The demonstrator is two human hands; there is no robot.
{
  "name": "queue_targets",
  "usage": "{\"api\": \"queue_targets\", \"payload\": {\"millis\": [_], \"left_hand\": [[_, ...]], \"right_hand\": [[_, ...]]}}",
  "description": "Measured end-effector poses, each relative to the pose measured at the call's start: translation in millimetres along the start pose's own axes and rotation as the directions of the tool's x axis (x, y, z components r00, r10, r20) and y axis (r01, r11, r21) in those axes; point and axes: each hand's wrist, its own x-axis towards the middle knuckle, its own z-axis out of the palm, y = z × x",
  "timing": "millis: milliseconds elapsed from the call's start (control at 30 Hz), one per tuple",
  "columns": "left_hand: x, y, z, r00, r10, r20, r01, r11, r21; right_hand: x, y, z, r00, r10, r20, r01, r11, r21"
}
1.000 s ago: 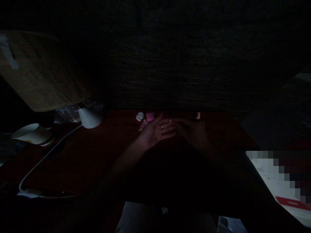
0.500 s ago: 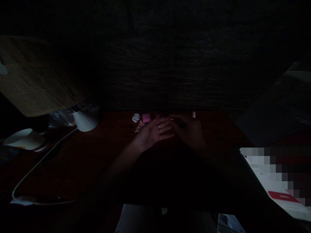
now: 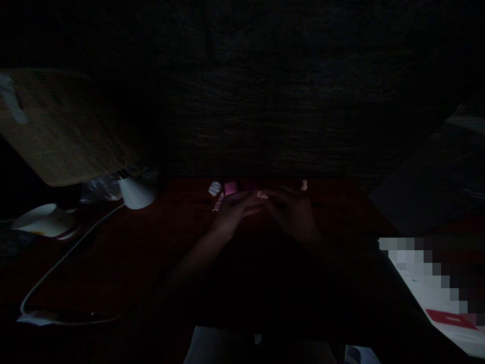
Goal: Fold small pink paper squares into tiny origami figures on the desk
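The scene is very dark. My left hand (image 3: 233,212) and my right hand (image 3: 297,212) meet over the dark red-brown table (image 3: 159,253). Between their fingertips is a small pale pink lump (image 3: 262,194), which looks soft like modelling clay. Both hands have their fingers closed in on it. Just beyond my left hand lie a pink block (image 3: 231,188) and a darker magenta block (image 3: 250,185). A pale pink strip (image 3: 217,203) rests beside my left hand, near a crumpled white wad (image 3: 214,188). Past my right hand stands a small pink figure-like piece (image 3: 304,185).
At left are a white cone-shaped holder (image 3: 138,194), a white paper cup (image 3: 45,221) lying tilted, a white cable (image 3: 71,250) and a cardboard box (image 3: 71,121). A dark textured wall (image 3: 265,101) rises behind the table. A white box (image 3: 420,293) is at right.
My left hand has turned from an open, spread palm to fingers closed in toward my right hand. The pale pink lump now shows between them. The view has shifted slightly.
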Motion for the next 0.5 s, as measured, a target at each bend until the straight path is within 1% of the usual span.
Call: {"api": "queue_targets", "payload": {"millis": [100, 267, 400, 500], "left_hand": [[-1.5, 1.3, 0.4, 1.0, 0.021, -0.016, -0.021, 0.999, 0.047], [-2.7, 1.5, 2.7, 0.999, 0.042, -0.033, -0.039, 0.997, 0.069], [-2.2, -0.4, 4.9, 0.996, 0.068, -0.053, -0.065, 0.997, 0.051], [-2.3, -0.8, 6.2, 0.994, 0.073, -0.083, -0.069, 0.996, 0.057]], "right_hand": [[-0.6, 0.3, 3.0, 1.0, -0.019, -0.017, 0.019, 1.0, 0.013], [-0.4, -0.5, 2.4, 1.0, 0.018, 0.004, -0.019, 0.999, 0.039], [-0.3, -2.8, 1.3, 0.999, -0.006, -0.033, 0.007, 0.998, 0.057], [-1.3, -3.3, 2.2, 0.998, 0.015, -0.066, -0.012, 0.999, 0.048]]}}
